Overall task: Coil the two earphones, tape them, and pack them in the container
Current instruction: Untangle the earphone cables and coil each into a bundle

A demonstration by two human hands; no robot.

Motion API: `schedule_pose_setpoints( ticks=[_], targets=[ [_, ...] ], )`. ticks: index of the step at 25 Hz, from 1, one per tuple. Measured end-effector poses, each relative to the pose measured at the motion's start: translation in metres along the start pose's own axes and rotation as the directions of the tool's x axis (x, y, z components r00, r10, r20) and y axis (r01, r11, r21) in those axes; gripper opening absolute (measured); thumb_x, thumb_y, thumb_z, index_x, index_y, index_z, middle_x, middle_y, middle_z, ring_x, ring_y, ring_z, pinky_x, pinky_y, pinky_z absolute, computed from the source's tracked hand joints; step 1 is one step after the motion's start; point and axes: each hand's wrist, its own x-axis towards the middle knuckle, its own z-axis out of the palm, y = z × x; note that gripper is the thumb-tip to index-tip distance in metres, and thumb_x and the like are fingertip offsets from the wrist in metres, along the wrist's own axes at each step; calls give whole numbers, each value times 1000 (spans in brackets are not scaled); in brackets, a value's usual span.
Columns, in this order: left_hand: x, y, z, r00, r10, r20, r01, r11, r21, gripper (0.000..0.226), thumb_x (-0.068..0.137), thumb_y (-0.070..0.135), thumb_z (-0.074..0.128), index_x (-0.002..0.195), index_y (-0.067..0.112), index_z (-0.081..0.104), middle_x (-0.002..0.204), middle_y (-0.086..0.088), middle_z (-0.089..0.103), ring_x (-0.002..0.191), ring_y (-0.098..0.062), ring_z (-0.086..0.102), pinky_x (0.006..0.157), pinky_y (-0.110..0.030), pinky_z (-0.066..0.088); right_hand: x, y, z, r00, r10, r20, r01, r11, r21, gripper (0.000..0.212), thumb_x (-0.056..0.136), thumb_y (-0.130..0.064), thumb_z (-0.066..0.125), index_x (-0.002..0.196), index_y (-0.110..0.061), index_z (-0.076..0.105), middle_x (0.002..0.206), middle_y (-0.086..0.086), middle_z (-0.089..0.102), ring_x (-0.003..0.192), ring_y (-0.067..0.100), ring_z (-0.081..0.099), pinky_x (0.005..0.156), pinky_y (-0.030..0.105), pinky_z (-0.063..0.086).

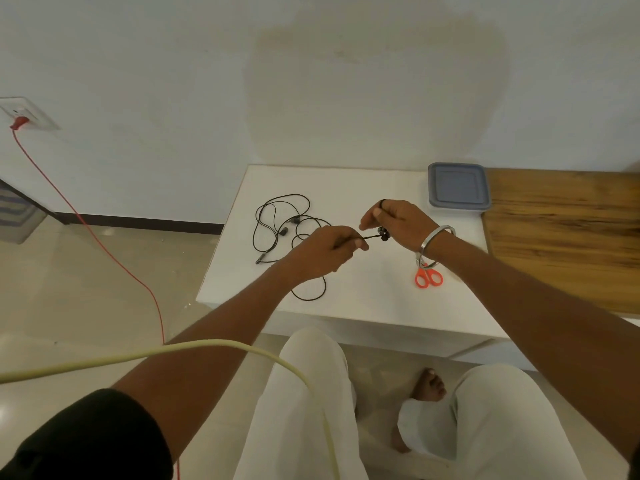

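Two black wired earphones lie on the white table (367,306). One earphone (277,220) sits loose and tangled at the table's left part. My left hand (325,252) pinches the cord of the other earphone (310,295), whose slack loops down onto the table below my wrist. My right hand (398,221) holds the same cord, with the earbuds (383,234) hanging under its palm and a loop over a finger. The container (458,188), grey-lidded and closed, stands at the table's far right corner.
Orange-handled scissors (428,277) lie under my right wrist. A wooden board (568,237) adjoins the table on the right. A red cable (104,244) runs from a wall socket across the floor. A pale cable (207,346) crosses in front of my lap.
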Motion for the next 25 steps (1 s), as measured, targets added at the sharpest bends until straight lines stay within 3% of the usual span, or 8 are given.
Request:
schedule_pose_setpoints(
  ticks=[3, 5, 8, 11, 13, 16, 20, 25],
  targets=[
    [2, 4, -9, 999, 24, -39, -23, 1000, 12, 21, 98, 26, 50, 94, 19, 69, 58, 7, 47, 55, -12, 44, 56, -31, 45, -1, 3, 2, 999, 16, 27, -13, 992, -122, 29, 100, -15, 35, 96, -10, 63, 93, 1, 68, 75, 4, 64, 59, 8, 46],
    [3, 5, -14, 996, 32, -80, -28, 998, 57, 20, 97, 27, 52, 92, 19, 69, 54, 9, 43, 51, -9, 39, 54, -26, 38, 0, 4, 4, 997, 33, 72, -23, 991, -132, 27, 100, -15, 35, 94, -10, 61, 89, 3, 69, 66, -1, 62, 54, 5, 44],
    [5, 6, -20, 991, 43, -126, -29, 993, 112, 20, 97, 27, 53, 94, 16, 70, 54, 6, 42, 47, -5, 34, 49, -18, 29, -2, 2, 3, 987, 56, 148, -34, 988, -150, 31, 100, -16, 34, 93, -9, 63, 84, 7, 72, 65, 9, 62, 60, 11, 47],
    [4, 8, -24, 989, 41, -139, -27, 994, 104, 19, 97, 25, 54, 95, 14, 69, 60, -4, 48, 54, -12, 38, 53, -23, 32, -4, -1, 1, 976, 58, 210, -35, 993, -113, 33, 101, -17, 33, 94, -8, 64, 78, 10, 71, 63, 14, 60, 66, 22, 49],
    [4, 8, -25, 990, 41, -135, -27, 994, 107, 20, 97, 25, 54, 96, 13, 69, 62, -5, 49, 56, -14, 40, 55, -25, 33, -5, -2, 0, 969, 91, 229, -86, 996, -32, 33, 100, -20, 33, 96, -9, 64, 81, 10, 72, 70, 19, 61, 73, 31, 51],
    [4, 7, -23, 991, 44, -124, -30, 993, 113, 19, 97, 27, 55, 94, 15, 69, 56, 4, 46, 51, -9, 37, 53, -22, 32, -5, -5, 0, 958, 162, 237, -166, 986, -3, 31, 99, -29, 34, 96, -18, 63, 91, -4, 73, 86, 13, 67, 81, 39, 52],
    [5, 0, -20, 993, 27, -112, -14, 993, 121, 13, 94, 31, 59, 93, 19, 66, 62, 10, 55, 53, -5, 47, 57, -24, 41, -5, -9, 0, 952, 172, 252, -152, 984, -96, 28, 98, -32, 35, 97, -23, 62, 103, -11, 70, 98, 12, 64, 77, 39, 53],
    [8, -4, -24, 995, 56, -88, -39, 984, 176, 8, 86, 30, 69, 91, 24, 66, 76, 8, 63, 54, 5, 51, 54, -8, 39, -2, -10, 6, 926, 188, 326, -86, 949, -305, 30, 100, -26, 35, 94, -20, 64, 82, -3, 70, 76, 13, 63, 81, 29, 49]
  ],
)
